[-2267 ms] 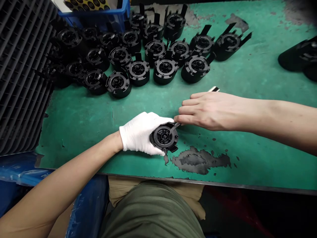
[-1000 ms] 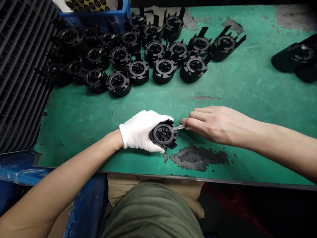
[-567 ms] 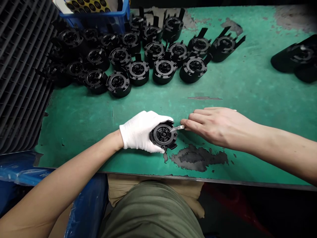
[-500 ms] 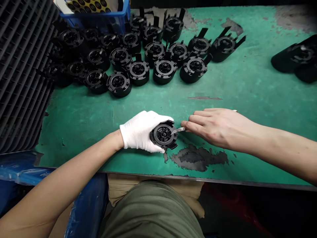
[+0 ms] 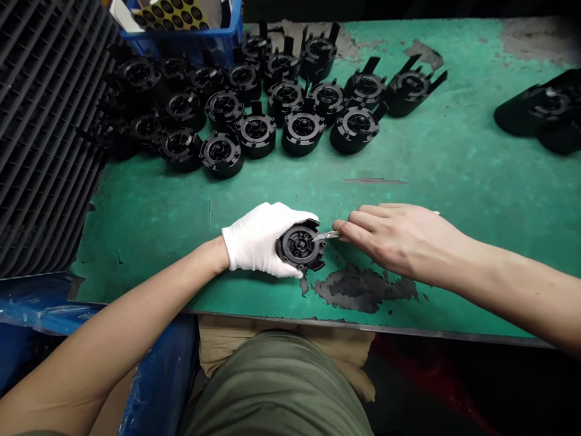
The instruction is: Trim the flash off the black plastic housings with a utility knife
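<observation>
My left hand (image 5: pixel 261 241), in a white glove, is wrapped round the left side of a round black part (image 5: pixel 301 246). The part's ribbed face points up, and a short tab sticks out at its lower right. Bare and palm down, my right hand (image 5: pixel 393 237) grips a thin metal blade tool (image 5: pixel 325 235) between thumb and fingers. The tool's tip reaches over the ribbed face, right of its centre; whether it touches is too small to tell.
Several black housings (image 5: pixel 303 128) stand in rows across the worn green table (image 5: pixel 281 188). Behind them is a blue bin (image 5: pixel 181 43) with sticker sheets. More housings (image 5: pixel 535 108) lie far right; a black ribbed rack (image 5: pixel 49 133) stands left.
The tool's tip has shifted slightly on the part's face, and my right hand has moved a little down. My left hand keeps its hold. The whole view has shifted slightly.
</observation>
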A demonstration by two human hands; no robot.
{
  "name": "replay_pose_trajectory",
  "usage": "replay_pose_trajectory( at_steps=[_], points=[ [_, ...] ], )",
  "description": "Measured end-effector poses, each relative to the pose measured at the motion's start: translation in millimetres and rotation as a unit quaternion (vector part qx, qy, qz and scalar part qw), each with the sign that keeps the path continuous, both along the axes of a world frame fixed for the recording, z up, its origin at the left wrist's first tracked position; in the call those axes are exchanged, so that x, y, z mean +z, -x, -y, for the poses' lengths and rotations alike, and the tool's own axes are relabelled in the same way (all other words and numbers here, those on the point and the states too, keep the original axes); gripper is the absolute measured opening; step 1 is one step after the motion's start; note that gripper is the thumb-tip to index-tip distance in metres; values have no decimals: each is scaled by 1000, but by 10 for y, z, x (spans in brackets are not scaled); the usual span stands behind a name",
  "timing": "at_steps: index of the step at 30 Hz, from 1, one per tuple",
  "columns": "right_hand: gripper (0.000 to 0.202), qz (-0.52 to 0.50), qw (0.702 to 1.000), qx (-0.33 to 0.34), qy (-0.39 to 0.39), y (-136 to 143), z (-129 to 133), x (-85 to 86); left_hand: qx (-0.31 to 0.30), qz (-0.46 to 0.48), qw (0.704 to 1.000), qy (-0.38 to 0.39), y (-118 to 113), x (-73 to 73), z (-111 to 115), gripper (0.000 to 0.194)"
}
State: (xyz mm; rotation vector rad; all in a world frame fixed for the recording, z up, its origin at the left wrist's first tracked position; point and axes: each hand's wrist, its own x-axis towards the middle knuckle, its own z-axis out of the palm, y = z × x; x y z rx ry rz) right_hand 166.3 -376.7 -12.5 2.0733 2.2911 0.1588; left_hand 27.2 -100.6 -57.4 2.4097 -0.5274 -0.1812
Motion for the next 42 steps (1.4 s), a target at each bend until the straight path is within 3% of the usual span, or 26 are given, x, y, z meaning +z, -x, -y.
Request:
replay_pose_trajectory(
  at_steps=[10, 34, 42],
  points=[
    [25, 8, 1000, -21, -6, 20, -15, -1, -1, -11, 1000, -4, -13, 51, 12, 87],
    [35, 6, 1000, 3, 20, 42, 30, 47, 2, 1, 1000, 0, 5, 19, 2, 93],
    [26, -13, 1000, -12, 19, 21, 23, 15, -2, -3, 1000, 0, -7, 47, 12, 89]
  ],
)
